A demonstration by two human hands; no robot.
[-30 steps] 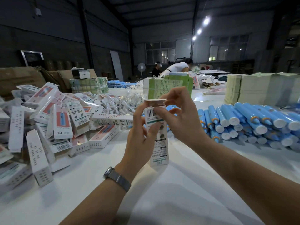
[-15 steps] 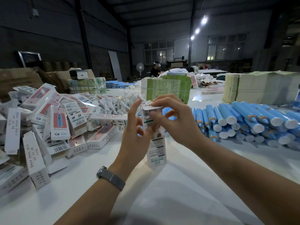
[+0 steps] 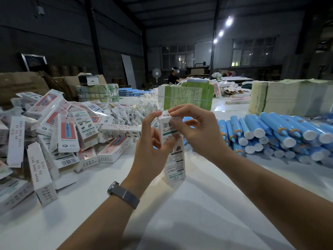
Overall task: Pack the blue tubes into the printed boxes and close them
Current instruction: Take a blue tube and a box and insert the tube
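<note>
A printed box [image 3: 173, 150] stands upright on the white table [image 3: 180, 213], near its middle, gripped around its body by the left hand [image 3: 153, 143], while the right hand [image 3: 195, 129] pinches the top flap down with curled fingers. Blue tubes [image 3: 281, 134] lie stacked toward the table's right edge; a heap of packed boxes [image 3: 59, 130] covers the left side.

Bare white table [image 3: 180, 213] open in front of upright printed box [image 3: 173, 152], near edge free. Left flank blocked by heap of packed boxes [image 3: 59, 134]; right flank by stacked blue tubes [image 3: 281, 134]. Behind: pile of bagged applicators [image 3: 131, 112], green carton bundle [image 3: 187, 96].
</note>
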